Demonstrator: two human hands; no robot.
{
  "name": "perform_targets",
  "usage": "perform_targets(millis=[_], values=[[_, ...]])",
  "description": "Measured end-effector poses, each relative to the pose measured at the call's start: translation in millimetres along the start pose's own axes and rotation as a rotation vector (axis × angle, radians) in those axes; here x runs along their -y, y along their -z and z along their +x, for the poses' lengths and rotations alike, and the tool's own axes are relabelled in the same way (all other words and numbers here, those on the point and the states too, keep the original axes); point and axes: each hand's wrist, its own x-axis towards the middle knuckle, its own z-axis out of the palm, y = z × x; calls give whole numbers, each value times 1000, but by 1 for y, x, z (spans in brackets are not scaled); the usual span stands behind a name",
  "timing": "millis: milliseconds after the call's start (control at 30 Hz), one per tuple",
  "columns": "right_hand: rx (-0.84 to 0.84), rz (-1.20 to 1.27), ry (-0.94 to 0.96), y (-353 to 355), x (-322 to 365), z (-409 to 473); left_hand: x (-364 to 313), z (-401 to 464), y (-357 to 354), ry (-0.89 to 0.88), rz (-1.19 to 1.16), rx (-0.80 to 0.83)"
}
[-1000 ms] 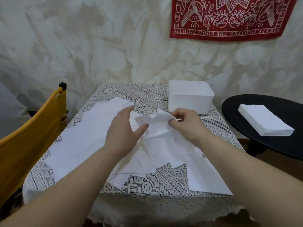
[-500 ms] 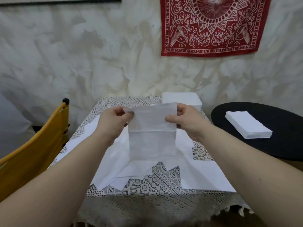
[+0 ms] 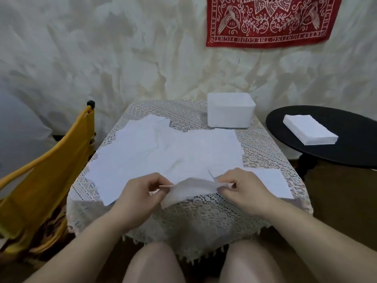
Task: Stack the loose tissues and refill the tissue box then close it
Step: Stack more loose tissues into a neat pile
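Lowered from chest height, where it hung upright half a second ago, the tissue (image 3: 189,189) now sags over the near edge of the counter (image 3: 183,217), and my view has tipped down to show my knees. Going largest first: the lace-covered counter carries the loose tissues (image 3: 163,152), spread in an overlapping sheet across its middle. At 1 o'clock on it stands the white tissue box (image 3: 230,111), just beyond the far edge of that spread. At 3 o'clock, on a separate black round table (image 3: 346,152), lies a neat stack of tissues (image 3: 310,132). A yellow chair (image 3: 51,170) stands at 9 o'clock. My left grip (image 3: 140,195) pinches the tissue's left end between thumb and curled fingers; my right grip (image 3: 242,190) pinches its right end likewise.
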Motion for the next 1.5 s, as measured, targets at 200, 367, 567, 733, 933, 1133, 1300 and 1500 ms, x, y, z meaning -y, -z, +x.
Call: perform_targets(millis=[200, 367, 567, 733, 933, 1133, 1300, 1500], values=[[-99, 7, -133, -7, 5, 13, 7, 19, -5, 153, 1, -127], [-218, -186, -146, -17, 5, 17, 17, 14, -15, 165, 250, -102], [-239, -192, 121, -34, 4, 14, 32, -9, -21, -239, 461, -10], [-135, -234, 214, -42, 13, 12, 35, -13, -21, -356, 508, -45], [-200, -233, 121, -25, 14, 13, 14, -2, -2, -288, 380, -259], [-318, -74, 20, 17, 10, 20, -17, 32, 4, -142, 244, -277], [-529, -7, -46, 72, -7, 27, -59, 77, -18, -84, 83, -303], [-655, -257, 71, 98, -57, -23, -84, 81, -79, -159, 46, -145]])
